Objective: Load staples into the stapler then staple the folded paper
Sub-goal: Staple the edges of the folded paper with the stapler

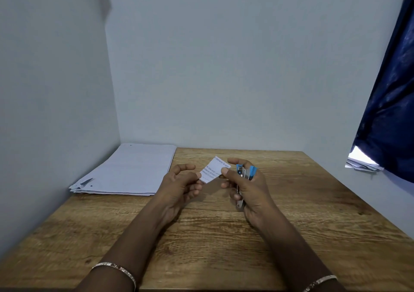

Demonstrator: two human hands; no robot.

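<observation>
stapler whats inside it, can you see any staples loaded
No staples show. The right hand is curled round the stapler, so only its blue top and a metal end below the fingers are visible; the magazine inside is covered.

stapler [245, 175]: small, blue and metal, hinged open, in right hand [248, 193]. folded paper [214, 168]: printed slip, pinched between left hand [181, 184] and right.
</observation>
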